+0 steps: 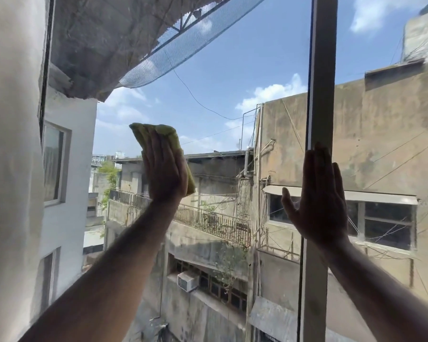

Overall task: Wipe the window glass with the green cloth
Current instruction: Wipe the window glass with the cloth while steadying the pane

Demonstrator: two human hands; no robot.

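Left hand [164, 174] flat, grip pressing green cloth [173, 141] on window glass [232, 77] mid-pane, cloth long axis near vertical. Right hand [319, 201] spread open, empty, bracing on frame [321, 70] at pane's right edge. Unwiped glass mostly above cloth.

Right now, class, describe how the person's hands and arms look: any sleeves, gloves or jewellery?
Both forearms are bare up to the picture's edge: no sleeves in view. The left hand and right hand wear no gloves, and no rings, watch or bracelet show. Against the bright sky both look shadowed.
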